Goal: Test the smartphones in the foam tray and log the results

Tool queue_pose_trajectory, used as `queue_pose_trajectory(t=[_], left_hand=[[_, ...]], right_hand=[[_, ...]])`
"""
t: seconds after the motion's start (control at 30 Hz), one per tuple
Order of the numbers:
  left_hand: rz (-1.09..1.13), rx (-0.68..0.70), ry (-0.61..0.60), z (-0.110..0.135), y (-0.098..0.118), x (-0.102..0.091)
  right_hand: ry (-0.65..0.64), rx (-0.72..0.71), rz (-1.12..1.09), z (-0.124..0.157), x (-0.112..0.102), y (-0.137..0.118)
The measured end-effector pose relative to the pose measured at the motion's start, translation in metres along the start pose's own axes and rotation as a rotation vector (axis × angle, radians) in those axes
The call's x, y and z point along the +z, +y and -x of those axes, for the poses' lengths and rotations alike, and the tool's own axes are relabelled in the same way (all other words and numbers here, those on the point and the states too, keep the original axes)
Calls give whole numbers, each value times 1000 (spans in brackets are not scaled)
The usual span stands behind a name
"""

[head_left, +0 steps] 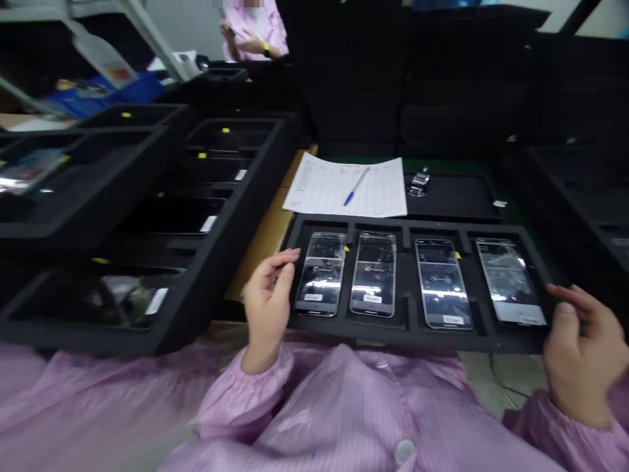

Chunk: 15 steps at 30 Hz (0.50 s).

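A black foam tray (407,303) lies just in front of me with several phones side by side in its slots, from the leftmost phone (322,272) to the rightmost phone (511,280). Their screens are lit and reflect light. My left hand (268,305) has its fingers curled round the tray's left edge. At the tray's right front corner, my right hand (582,357) is closed on the edge. Both arms are in pink sleeves.
A printed sheet (334,187) with a blue pen (356,187) lies behind the tray, and a small metal object (419,181) rests on a black mat. Stacked black foam trays (211,196) crowd the left, and more dark trays (580,196) the right. Another person in pink (253,33) stands at the back.
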State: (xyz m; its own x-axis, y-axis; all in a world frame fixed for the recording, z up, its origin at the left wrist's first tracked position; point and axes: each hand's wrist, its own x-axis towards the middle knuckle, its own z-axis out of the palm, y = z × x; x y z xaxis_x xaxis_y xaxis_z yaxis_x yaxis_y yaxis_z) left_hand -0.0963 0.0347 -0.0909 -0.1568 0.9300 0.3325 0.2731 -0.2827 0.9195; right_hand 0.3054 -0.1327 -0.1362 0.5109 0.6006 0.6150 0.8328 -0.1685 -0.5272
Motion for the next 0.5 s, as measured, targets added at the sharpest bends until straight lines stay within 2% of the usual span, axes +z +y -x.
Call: queue_pose_trajectory(t=[0.1,0.2,0.3,0.5], left_hand=[[28,-16,32,-1,1,3],[1,-14,87,-2,3,8],[-26,-26,115,-3,5,12],[-27,-44,139,-2,11,15]], right_hand=[[114,49,3,-1,-1,-13],[139,-73,-16,2,-3,-19],[89,-137,27,5,-8,-19],[-24,-106,25,0,-10,-19]])
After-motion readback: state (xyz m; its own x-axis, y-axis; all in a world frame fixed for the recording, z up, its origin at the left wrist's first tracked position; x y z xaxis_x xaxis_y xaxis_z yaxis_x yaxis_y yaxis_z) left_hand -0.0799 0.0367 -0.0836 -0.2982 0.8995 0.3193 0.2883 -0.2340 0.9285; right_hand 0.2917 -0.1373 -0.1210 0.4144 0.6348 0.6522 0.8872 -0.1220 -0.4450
